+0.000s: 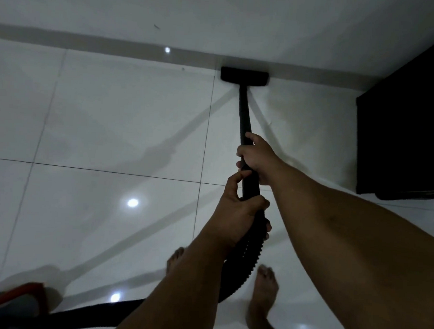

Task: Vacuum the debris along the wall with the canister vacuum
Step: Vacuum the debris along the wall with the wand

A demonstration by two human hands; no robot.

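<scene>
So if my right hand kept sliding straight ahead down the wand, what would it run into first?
Probably the floor head: the right hand points along the wand, which ends there against the baseboard. Nothing else shows in between.

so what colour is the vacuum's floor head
Black, clearest in the head view: floor head against the skirting.

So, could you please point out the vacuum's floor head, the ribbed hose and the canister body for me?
floor head (pixel 244 76): head view, middle of its top face.
ribbed hose (pixel 244 260): head view, curved ribbed stretch below the hands.
canister body (pixel 13 298): head view, red edge at the bottom-left corner.
</scene>
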